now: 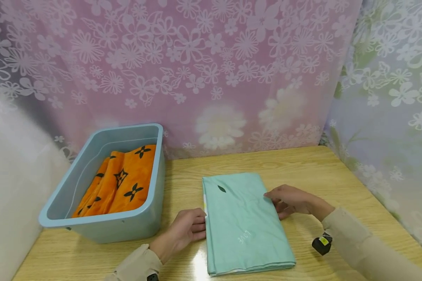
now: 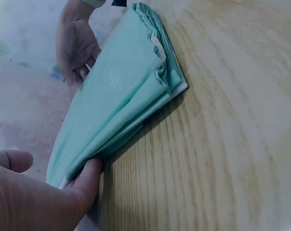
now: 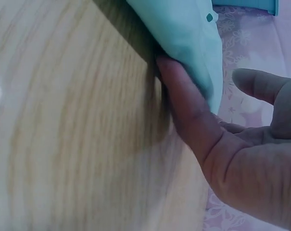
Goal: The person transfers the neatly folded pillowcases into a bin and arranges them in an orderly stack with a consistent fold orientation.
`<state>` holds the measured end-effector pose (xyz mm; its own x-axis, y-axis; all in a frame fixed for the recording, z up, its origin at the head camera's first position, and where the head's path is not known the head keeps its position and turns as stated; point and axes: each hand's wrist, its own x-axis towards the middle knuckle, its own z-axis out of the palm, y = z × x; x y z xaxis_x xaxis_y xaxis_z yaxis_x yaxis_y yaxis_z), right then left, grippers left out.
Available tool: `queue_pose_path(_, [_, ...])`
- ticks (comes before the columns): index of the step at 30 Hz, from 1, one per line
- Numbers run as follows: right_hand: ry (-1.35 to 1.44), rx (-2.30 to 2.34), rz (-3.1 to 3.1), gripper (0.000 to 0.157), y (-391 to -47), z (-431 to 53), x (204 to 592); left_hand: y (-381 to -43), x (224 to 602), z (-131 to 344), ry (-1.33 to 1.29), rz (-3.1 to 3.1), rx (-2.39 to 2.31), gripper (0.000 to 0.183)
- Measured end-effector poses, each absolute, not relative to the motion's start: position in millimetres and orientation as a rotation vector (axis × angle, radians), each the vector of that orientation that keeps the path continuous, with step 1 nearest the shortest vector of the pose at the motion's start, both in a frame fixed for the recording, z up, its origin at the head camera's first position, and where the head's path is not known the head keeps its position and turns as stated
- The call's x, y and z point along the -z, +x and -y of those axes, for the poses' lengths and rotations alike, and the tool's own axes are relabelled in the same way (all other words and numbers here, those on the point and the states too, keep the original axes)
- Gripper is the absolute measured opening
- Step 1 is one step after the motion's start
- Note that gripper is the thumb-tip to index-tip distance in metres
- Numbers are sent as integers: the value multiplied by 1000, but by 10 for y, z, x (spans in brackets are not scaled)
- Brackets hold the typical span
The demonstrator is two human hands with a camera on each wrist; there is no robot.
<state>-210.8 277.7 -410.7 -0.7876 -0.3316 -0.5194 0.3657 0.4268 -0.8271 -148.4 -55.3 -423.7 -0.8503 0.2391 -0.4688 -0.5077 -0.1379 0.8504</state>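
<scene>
A folded mint-green cloth (image 1: 244, 222), with the word LOVE and a dark leaf printed on it, lies flat on the wooden table. At its left edge, my left hand (image 1: 188, 228) touches the fold. The left wrist view shows a finger (image 2: 89, 179) just under the cloth's edge, with the thumb apart. My right hand (image 1: 291, 199) is at the upper right edge. In the right wrist view, an extended finger (image 3: 186, 94) touches the side of the cloth, and the thumb (image 3: 256, 84) stands away from it. Layered folds (image 2: 159, 62) show at one end.
A blue-grey plastic bin (image 1: 158, 183) stands on the table at the left, holding an orange cloth (image 1: 126, 181) with dark flower shapes. Flowered curtains (image 1: 211, 78) hang behind and at the right. The wooden table (image 1: 320, 171) reaches back to the curtain.
</scene>
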Motion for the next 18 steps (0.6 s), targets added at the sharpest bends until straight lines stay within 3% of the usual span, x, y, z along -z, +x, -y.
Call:
queue_pose_path(7, [8,1490,-1978,48,-2078,-2812,4157,-1592,4258,491,-262,-1633,-2005,41])
queue_pose_path(18, [10,1511,-1997,43,-2046,-2823,4229,-1708,4285,337,-95,-1863,-1892,21])
